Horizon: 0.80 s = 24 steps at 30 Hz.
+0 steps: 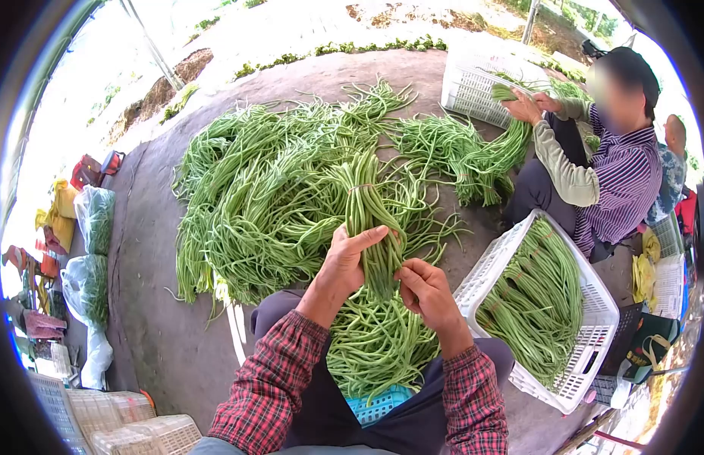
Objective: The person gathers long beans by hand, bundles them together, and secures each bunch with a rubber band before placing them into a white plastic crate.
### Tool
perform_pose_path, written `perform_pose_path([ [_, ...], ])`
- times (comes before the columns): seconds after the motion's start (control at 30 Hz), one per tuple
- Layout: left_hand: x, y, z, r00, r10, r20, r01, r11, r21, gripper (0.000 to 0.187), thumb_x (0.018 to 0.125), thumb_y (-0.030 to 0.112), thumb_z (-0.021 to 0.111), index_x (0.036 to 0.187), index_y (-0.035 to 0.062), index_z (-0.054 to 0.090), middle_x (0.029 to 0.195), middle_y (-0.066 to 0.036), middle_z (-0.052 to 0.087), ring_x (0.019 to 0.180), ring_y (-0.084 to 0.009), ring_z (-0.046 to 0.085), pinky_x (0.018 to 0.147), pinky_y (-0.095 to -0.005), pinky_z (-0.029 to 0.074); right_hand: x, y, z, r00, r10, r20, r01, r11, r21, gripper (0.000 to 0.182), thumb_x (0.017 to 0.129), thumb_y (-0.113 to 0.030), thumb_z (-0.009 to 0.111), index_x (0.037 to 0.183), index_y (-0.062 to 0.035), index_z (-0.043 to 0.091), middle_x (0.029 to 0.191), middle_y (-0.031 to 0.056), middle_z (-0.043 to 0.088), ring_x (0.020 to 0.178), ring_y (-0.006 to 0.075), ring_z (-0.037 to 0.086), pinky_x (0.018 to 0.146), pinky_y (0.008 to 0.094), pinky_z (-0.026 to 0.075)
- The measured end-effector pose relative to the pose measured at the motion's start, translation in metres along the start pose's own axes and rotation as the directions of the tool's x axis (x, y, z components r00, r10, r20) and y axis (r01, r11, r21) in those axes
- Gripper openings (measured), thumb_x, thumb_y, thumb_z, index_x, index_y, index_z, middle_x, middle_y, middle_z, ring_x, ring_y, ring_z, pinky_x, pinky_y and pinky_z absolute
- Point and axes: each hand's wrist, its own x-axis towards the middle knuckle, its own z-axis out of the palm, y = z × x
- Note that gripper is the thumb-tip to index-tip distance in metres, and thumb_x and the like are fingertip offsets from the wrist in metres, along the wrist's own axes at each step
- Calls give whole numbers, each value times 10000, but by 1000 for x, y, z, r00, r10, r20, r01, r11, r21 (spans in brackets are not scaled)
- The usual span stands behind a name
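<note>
A bundle of long green beans (365, 205), with a thin reddish band near its upper part, stands roughly upright in front of me. My left hand (350, 258) is wrapped round its lower half, thumb across the front. At the bundle's lower right, my right hand (429, 292) has thumb and forefinger pinched at the edge of the beans. Below both hands, loose beans (382, 341) lie over a blue basket (378, 406) between my knees. Beyond the bundle spreads a big heap of loose beans (268, 189) on the grey ground.
A white crate (599, 334) of banded beans stands at my right. A co-worker (625, 167) sits beyond it, holding beans near another white crate (477, 95). Bagged beans (94, 220) line the left side, with pale crates (147, 440) at the lower left.
</note>
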Motion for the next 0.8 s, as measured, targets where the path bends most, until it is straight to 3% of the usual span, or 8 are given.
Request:
perform_pose_path([
  [0.17, -1, 4, -1, 998, -3, 57, 3, 1000, -1, 475, 869, 97, 773, 1273, -7, 546, 1066, -140, 680, 932, -243, 692, 815, -397, 596, 2, 7, -4, 986, -158, -46, 134, 931, -339, 229, 1005, -188, 633, 1069, 31, 648, 820, 36, 640, 689, 110, 613, 582, 237, 467],
  [0.23, -6, 11, 4, 991, 21, 132, -26, 999, 39, 579, 836, 94, 804, 1328, -16, 519, 1081, -136, 679, 945, -250, 694, 836, -405, 592, 5, 3, -6, 777, -620, -108, 448, 665, -597, 310, 966, -209, 685, 1154, 31, 631, 1140, 114, 660, 982, 176, 655, 748, 284, 524],
  [0.37, -9, 15, 5, 957, -17, 290, -39, 982, 187, 685, 758, 36, 850, 1359, -32, 528, 1071, -118, 703, 1011, -235, 700, 911, -364, 570, 6, -4, -6, 824, -566, 27, 475, 664, -577, 492, 959, -240, 697, 1363, -2, 548, 1442, 173, 527, 1267, 232, 542, 961, 373, 489],
  [0.5, -11, 20, 9, 977, 2, 214, -81, 929, 362, 597, 749, 44, 871, 1278, -39, 608, 1070, -77, 710, 981, -170, 686, 914, -320, 542, 4, 5, -9, 977, -208, 51, 213, 918, -334, 423, 970, -204, 686, 1307, 37, 602, 1173, 132, 696, 1042, 192, 655, 907, 331, 513],
  [0.57, -9, 18, 14, 978, 47, 206, -126, 913, 388, 518, 757, 53, 877, 1213, -33, 646, 1047, -63, 711, 930, -141, 675, 865, -302, 544, 1, 0, -1, 966, -259, 14, 246, 895, -371, 352, 974, -175, 679, 1247, 44, 645, 1016, 103, 725, 912, 162, 668, 847, 314, 527],
  [0.67, -4, 10, 9, 980, 119, 160, -180, 871, 456, 526, 802, 77, 863, 1271, 1, 636, 1014, -28, 712, 883, -104, 658, 813, -271, 544, -1, 0, 5, 895, -445, -18, 371, 767, -524, 231, 984, -136, 664, 1163, 11, 674, 975, 49, 689, 817, 104, 601, 707, 273, 477],
  [0.73, -4, 7, 9, 982, 120, 146, -172, 889, 425, 583, 777, 102, 883, 1289, 3, 620, 1018, -31, 706, 889, -109, 658, 815, -273, 544, 2, -2, 11, 643, -764, 46, 467, 345, -814, 169, 899, -53, 688, 1044, 32, 673, 902, 186, 680, 750, 314, 673, 661, 373, 525],
  [0.8, -4, 4, 10, 985, 116, 124, -154, 920, 360, 700, 727, 152, 922, 1324, 6, 588, 1026, -38, 694, 900, -119, 658, 820, -278, 545, -7, -7, 25, 636, -770, 53, 432, 299, -851, 135, 873, -38, 692, 991, 20, 661, 849, 183, 650, 716, 345, 641, 628, 407, 502],
])
